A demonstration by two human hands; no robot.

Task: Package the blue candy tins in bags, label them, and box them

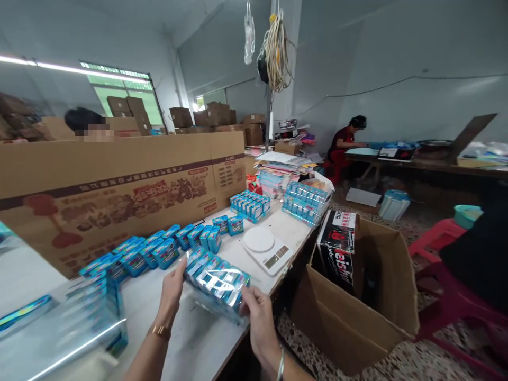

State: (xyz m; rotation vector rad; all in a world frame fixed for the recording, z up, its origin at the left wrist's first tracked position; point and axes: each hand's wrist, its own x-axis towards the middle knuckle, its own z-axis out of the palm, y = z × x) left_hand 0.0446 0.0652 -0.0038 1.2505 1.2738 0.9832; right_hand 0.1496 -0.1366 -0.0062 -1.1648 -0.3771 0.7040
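Observation:
Between my hands is a clear plastic pack of small blue boxes (216, 280), tilted above the white table (186, 338). My left hand (174, 286) grips its left end, and my right hand (256, 312) pinches the wrap at its right end. Just beyond the pack stand loose blue boxes (137, 259) in rows along the table. A white digital scale (260, 241) lies to the right of them, with nothing on its round plate. At the lower left, more blue boxes (95, 296) show behind blurred clear plastic film (67, 338).
A long cardboard sheet (130, 185) stands upright along the table's far side, a person's head (83, 121) behind it. Wrapped packs (305, 203) and stacked papers (281, 172) sit farther back. On the floor at right is an open carton (357, 317). Another person (349, 137) sits at a far table.

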